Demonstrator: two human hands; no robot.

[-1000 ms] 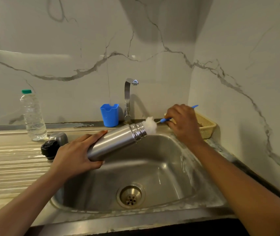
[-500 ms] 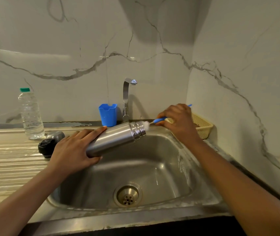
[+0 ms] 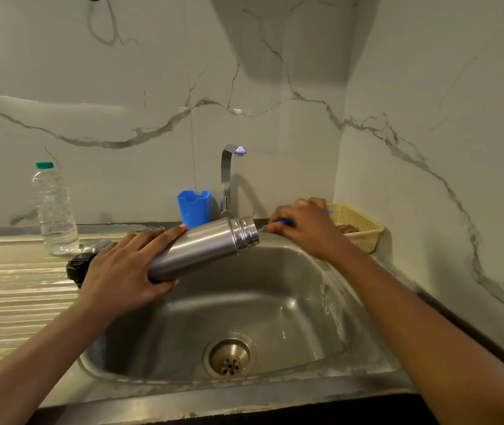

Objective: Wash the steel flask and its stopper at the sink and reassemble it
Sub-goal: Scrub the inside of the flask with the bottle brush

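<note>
Gone from view is the white brush head, which a second ago stood outside the mouth of the steel flask (image 3: 204, 246); it now sits inside, and the right hand (image 3: 303, 228) has closed in until its fingertips are just beside the threaded neck; only a short piece of the blue handle of the bottle brush (image 3: 283, 223) shows between mouth and fingers, with its far tip poking out behind the hand. That hand pinches the handle, fingers curled tight around it. The left hand (image 3: 122, 271) grips the lower body of the flask, thumb underneath, fingers wrapped over the top with the forefinger stretched along the steel; the flask hangs tilted above the sink (image 3: 275, 286), base low to the left, open mouth raised to the right, below the tap (image 3: 229, 179).

On the ribbed drainboard (image 3: 14, 302) lies the black stopper (image 3: 74, 268), partly hidden behind the left hand; a steel cap (image 3: 96, 244) lies just behind it; a clear water bottle (image 3: 56, 210) with a green top stands upright further back. A blue plastic holder (image 3: 194, 208) stands left of the tap; a yellow basket (image 3: 362, 230) sits in the corner behind the right hand; the drain (image 3: 229, 357) lies at the basin's bottom.
</note>
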